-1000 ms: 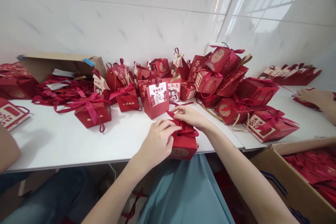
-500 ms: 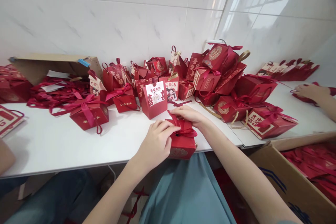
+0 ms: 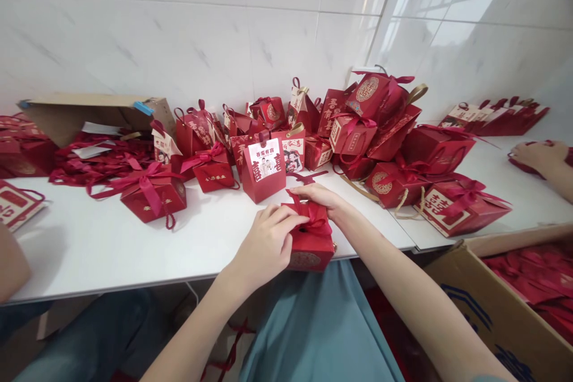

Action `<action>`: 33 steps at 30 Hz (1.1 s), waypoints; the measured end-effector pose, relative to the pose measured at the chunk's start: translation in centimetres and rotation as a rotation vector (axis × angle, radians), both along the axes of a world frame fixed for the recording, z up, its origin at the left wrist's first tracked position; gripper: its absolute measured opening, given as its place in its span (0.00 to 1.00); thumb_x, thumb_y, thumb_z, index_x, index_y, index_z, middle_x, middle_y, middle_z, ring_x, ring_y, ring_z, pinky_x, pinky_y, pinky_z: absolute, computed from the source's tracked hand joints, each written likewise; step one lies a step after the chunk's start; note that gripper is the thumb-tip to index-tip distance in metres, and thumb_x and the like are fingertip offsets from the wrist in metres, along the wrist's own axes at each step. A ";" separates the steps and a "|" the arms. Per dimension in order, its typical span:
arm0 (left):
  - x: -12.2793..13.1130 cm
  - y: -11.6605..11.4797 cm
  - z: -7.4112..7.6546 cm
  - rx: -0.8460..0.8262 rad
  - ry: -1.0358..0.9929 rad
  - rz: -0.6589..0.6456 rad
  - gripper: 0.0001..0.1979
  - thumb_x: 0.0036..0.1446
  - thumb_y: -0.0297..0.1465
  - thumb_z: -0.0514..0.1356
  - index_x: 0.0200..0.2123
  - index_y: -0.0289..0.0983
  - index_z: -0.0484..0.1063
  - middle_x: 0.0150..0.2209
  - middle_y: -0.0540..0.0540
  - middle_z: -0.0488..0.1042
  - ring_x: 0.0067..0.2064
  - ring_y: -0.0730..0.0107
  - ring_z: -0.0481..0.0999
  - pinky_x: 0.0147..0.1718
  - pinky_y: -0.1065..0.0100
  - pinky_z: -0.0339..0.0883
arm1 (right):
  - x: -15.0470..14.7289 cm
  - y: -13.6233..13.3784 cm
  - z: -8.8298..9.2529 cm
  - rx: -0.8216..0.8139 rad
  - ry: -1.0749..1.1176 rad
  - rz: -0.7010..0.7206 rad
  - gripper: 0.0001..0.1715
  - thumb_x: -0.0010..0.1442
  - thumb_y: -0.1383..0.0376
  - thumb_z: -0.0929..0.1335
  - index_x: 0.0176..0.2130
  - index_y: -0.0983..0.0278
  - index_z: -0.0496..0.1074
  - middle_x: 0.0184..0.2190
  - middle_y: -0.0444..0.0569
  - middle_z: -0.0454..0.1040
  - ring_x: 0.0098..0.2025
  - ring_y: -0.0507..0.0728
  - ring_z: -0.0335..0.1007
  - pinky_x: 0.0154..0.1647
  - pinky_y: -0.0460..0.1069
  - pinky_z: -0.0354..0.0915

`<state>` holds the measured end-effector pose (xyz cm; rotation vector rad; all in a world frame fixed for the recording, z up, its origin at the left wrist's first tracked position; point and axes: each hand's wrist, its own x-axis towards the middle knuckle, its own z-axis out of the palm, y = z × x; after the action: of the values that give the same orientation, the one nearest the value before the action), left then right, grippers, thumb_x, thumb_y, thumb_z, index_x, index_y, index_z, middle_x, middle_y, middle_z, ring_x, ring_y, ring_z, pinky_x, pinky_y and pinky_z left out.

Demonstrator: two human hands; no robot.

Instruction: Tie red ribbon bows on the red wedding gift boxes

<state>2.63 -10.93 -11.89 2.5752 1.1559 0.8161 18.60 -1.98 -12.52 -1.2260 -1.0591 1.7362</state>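
Note:
A red gift box [image 3: 308, 253] with a round gold emblem sits at the table's front edge, right in front of me. Across its top runs a red ribbon [image 3: 319, 221], gathered into loops. My left hand [image 3: 268, 239] is closed, its thumb and index finger pinching the ribbon from the left. At the box's far right, my right hand [image 3: 320, 196] is closed on the ribbon as well, its fingertips partly hidden. Just behind stands an upright red box [image 3: 264, 182] with a white printed label.
Decorated red boxes pile up at the right [image 3: 380, 131]; a ribboned box [image 3: 154, 194] sits left. A tipped carton [image 3: 96, 101] holds ribbons. Another carton [image 3: 465, 286] stands below right. Another person's hand [image 3: 539, 155] rests on something red; another's arm [image 3: 11, 265] shows left.
My hands keep their hold on the ribbon with only slight movement; the loops on the right have drawn in a little. The other person's hand at far right has shifted slightly rightward.

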 end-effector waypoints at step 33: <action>-0.1 0.3 -0.2 -0.032 -0.045 -0.029 0.25 0.55 0.18 0.46 0.51 0.40 0.70 0.45 0.44 0.71 0.49 0.62 0.66 0.51 0.55 0.64 | 3.1 -0.4 -1.8 0.247 -0.143 -0.031 0.17 0.40 0.59 0.76 0.28 0.67 0.73 0.26 0.47 0.74 0.30 0.53 0.68 0.33 0.47 0.63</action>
<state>2.49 -10.67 -12.11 2.5289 1.1073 0.8376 21.67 -2.39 -14.32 -1.2147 -1.2895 1.4610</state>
